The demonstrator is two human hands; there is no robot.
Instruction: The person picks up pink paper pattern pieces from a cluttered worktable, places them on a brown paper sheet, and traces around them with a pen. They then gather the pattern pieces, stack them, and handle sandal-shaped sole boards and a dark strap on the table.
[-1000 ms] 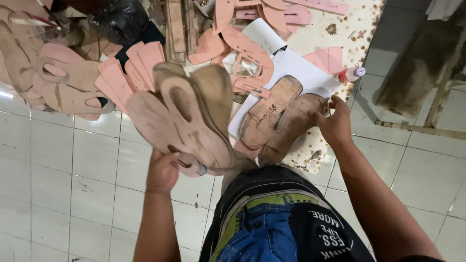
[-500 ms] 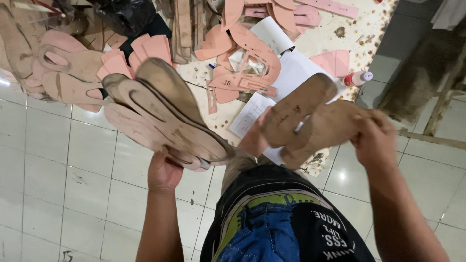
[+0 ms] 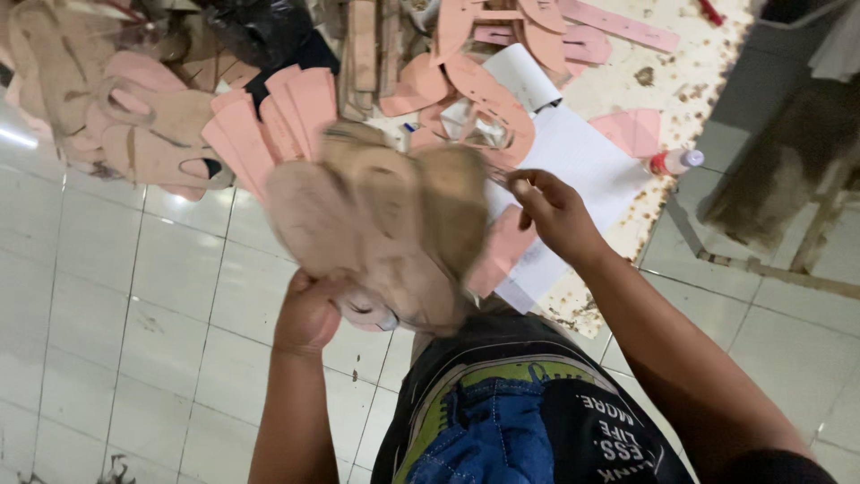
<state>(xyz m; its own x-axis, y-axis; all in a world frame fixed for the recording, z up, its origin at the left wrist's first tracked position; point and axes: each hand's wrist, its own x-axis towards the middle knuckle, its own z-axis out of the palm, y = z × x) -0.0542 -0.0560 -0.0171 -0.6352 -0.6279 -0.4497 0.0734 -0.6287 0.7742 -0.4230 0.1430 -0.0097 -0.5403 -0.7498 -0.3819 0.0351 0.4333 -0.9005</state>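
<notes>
Beyond the blurred tan soles [image 3: 376,224], perhaps paper [image 3: 582,166], white.

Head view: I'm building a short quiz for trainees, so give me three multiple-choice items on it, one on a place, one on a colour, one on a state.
1. Where does the small bottle lie?
A. on the speckled board, right of the white paper
B. on the person's lap
C. on the tiled floor at far left

2. What colour are the flat cut pieces fanned out behind the soles?
A. green
B. pink
C. black

3. What is the state of the left hand?
A. open and empty
B. flat on the floor
C. closed in a grip on a blurred stack of tan soles

Answers: 1 A, the bottle rests by the paper's right edge. 2 B, the pieces are plainly pink. 3 C, the fingers wrap the bottom of the stack; the right hand is beside it, and whether it touches is unclear.
</notes>
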